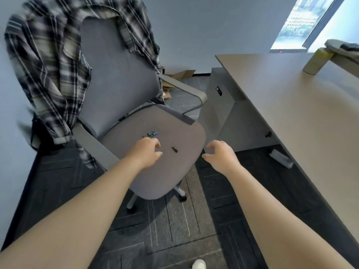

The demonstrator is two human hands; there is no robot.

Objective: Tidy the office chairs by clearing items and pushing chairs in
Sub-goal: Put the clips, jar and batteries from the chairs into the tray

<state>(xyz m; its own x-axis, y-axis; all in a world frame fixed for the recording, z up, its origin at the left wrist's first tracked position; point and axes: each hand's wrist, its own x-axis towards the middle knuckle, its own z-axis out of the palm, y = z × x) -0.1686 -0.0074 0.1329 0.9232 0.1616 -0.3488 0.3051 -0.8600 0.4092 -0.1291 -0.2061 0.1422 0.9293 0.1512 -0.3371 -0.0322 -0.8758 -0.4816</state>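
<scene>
Dark carpet tiles (pixel 174 220) run under a grey office chair (pixel 120 74) standing beside the corner of a pale desk (pixel 291 98). A plaid shirt (pixel 44 61) hangs over the chair's backrest. Small binder clips (pixel 152 133) lie near the middle of the seat, and a lone dark clip (pixel 174 149) lies nearer its front edge. My left hand (pixel 146 151) reaches out over the seat, fingers loosely curled, grasping nothing, just short of the clips. My right hand (pixel 221 154) hovers past the seat's front corner, fingers spread and empty.
</scene>
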